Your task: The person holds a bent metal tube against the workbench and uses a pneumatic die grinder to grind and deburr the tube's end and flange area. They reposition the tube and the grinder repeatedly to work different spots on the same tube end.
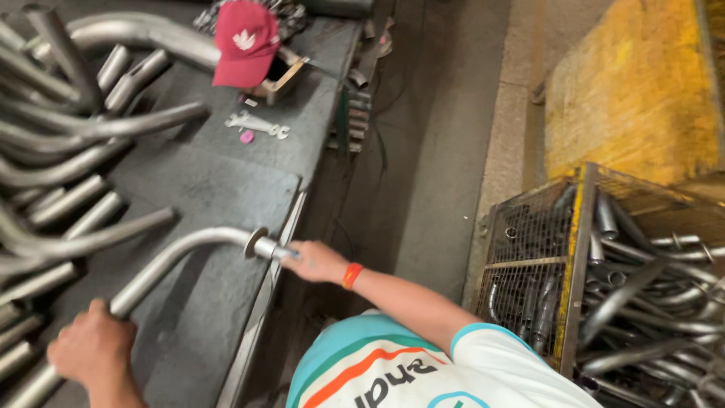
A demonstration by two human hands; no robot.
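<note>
We are standing at the one grey workbench (219,189), gripping a bent steel pipe (177,253) lying across it: our left hand (94,351) is clamping its lower run, our right hand (317,261) its flanged end at the bench's edge. Farther up the bench are sitting one red cap (245,41) and two wrenches (257,123).

Bent steel pipe (177,253), flanged end, flat on workbench (219,189).

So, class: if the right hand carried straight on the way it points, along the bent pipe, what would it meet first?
The right hand points left, so it would first meet the flange ring on the bent pipe it grips, though depth is uncertain.
</note>
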